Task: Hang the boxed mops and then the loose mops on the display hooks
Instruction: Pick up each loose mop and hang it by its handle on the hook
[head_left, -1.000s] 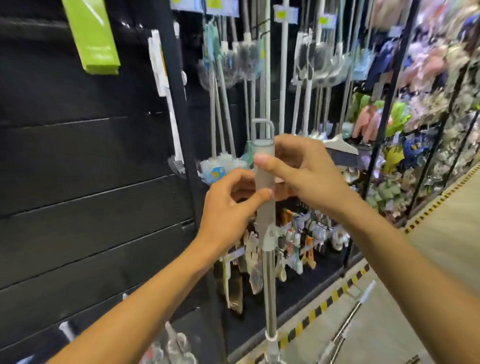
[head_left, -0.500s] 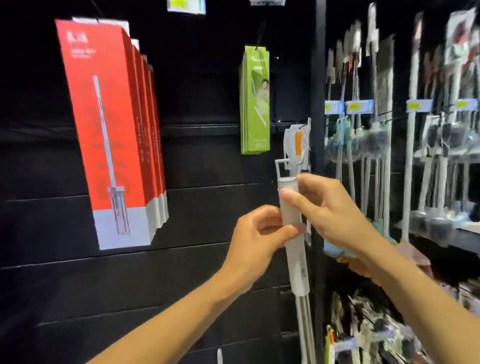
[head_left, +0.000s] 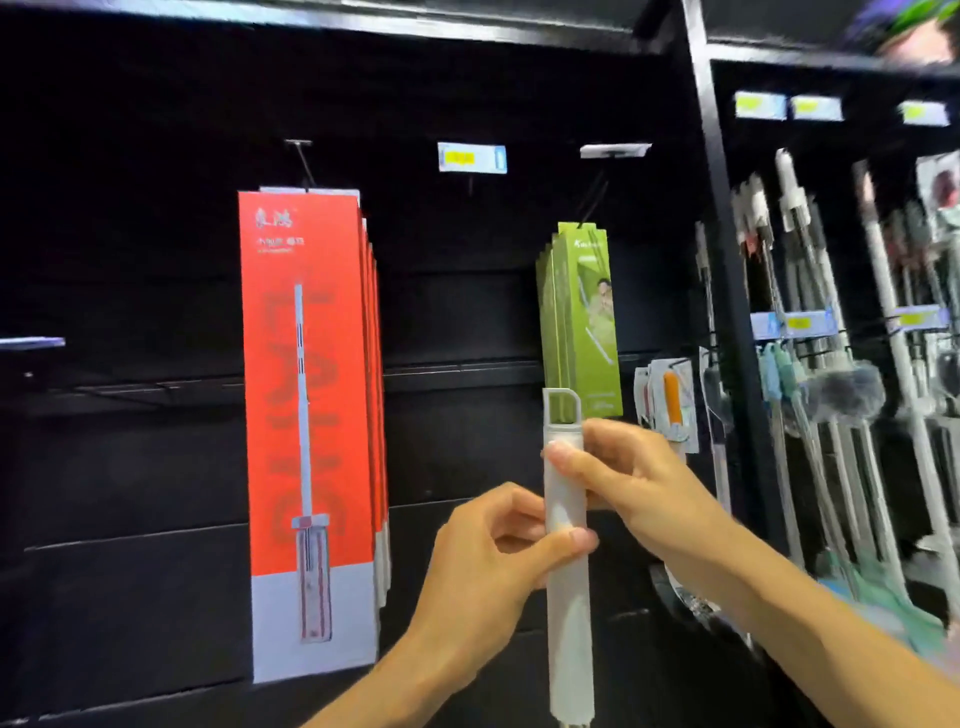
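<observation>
Both hands hold a loose mop upright by its grey handle (head_left: 568, 582), whose hanging loop (head_left: 561, 406) points up. My left hand (head_left: 498, 556) pinches the handle from the left with thumb and fingers. My right hand (head_left: 628, 478) grips it higher up, just under the loop. Several red mop boxes (head_left: 306, 415) hang on a hook (head_left: 300, 156) on the black wall. Green mop boxes (head_left: 584, 322) hang on another hook (head_left: 597, 192), right behind and above the loop. The mop's lower end is out of view.
A bare hook with a price tag (head_left: 471, 157) sticks out between the red and green boxes. A black upright post (head_left: 727, 312) divides the wall from a bay of hanging brushes and dusters (head_left: 831, 395). Small carded items (head_left: 670, 400) hang beside the post.
My view has swung left and up, from the aisle and brush bay to the wall with the boxes. Both hands have lifted the mop handle toward the green boxes, grip unchanged.
</observation>
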